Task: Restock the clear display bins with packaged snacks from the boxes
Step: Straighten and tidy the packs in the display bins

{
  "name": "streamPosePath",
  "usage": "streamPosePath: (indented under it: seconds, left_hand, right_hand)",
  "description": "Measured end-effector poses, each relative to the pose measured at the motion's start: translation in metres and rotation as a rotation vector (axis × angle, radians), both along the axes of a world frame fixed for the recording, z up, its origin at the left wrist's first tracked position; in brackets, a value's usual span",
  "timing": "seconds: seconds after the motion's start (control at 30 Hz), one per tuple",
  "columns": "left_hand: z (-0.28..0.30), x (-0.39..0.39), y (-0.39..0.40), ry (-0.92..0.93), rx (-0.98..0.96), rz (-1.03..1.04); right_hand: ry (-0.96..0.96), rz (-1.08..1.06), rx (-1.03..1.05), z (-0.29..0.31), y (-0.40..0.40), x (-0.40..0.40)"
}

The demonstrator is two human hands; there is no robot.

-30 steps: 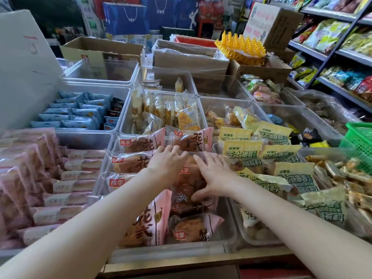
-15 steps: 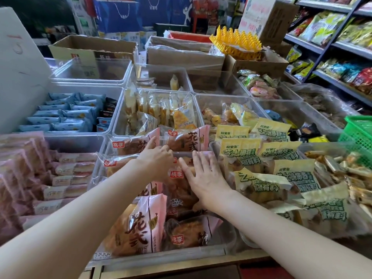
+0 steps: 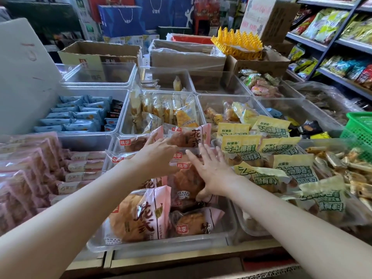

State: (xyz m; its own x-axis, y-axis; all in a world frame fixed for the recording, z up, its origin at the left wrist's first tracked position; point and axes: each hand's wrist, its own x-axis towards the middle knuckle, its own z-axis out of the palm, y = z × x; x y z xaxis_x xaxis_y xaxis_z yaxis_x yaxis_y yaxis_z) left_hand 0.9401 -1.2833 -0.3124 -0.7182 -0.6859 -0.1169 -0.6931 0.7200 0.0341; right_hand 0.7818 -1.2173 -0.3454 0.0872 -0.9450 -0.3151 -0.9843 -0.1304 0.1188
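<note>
Fingers [image 3: 193, 156] flat on pink bread packs [image 3: 187, 180], bin rim [image 3: 161, 245] near.

Bread packs [image 3: 141, 216] in near bin [image 3: 161, 243]; cardboard boxes [image 3: 187, 57] behind bins; basket [image 3: 360, 127] right

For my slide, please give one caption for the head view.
Both hands press pink bread packets flat in a clear bin.

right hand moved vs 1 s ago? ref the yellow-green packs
Yes. The right hand has slid toward the far end of the pink-pack bin, fingers spread flat on the pink packs, now level with the second row of yellow-green packs.
</note>
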Motion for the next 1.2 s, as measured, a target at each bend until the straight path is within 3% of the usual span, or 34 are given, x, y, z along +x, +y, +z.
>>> streamPosePath:
  seconds: [0.1, 0.2, 0.3, 0.37, 0.43, 0.6, 0.77, 0.87, 1.07, 1.2]
  left_hand:
    - [0.010, 0.010, 0.019, 0.237, 0.046, -0.062]
    - [0.014, 0.020, 0.046, 0.284, 0.081, -0.176]
    - [0.006, 0.017, 0.072, 0.170, -0.076, -0.391]
    - [0.001, 0.004, 0.086, -0.024, -0.110, -0.423]
    - [-0.005, -0.015, 0.092, -0.209, -0.101, -0.373]
    - [-0.030, -0.043, 0.095, -0.510, 0.009, -0.266]
    - [-0.042, -0.038, 0.086, -0.488, -0.007, -0.220]
    - [-0.044, -0.034, 0.077, -0.478, -0.015, -0.215]
    - [-0.058, -0.043, 0.072, -0.511, 0.021, -0.181]
    - [-0.058, -0.041, 0.077, -0.510, 0.008, -0.202]
  right_hand:
    - [-0.208, 0.022, -0.124, 0.024, 0.019, -0.002]
    - [-0.287, 0.159, -0.238, 0.038, 0.040, 0.002]
    - [-0.178, 0.235, 0.026, 0.028, 0.056, 0.010]
    - [-0.012, 0.253, 0.180, 0.015, 0.061, 0.011]
    - [0.103, 0.253, 0.226, 0.004, 0.062, 0.012]
    - [0.179, 0.283, 0.206, -0.014, 0.061, 0.023]
    - [0.088, 0.236, 0.133, -0.012, 0.058, 0.015]
    - [0.031, 0.141, 0.252, 0.003, 0.045, 0.010]
    - [0.172, 0.160, 0.200, -0.004, 0.042, 0.024]
    - [0.160, 0.160, 0.226, -0.004, 0.051, 0.023]
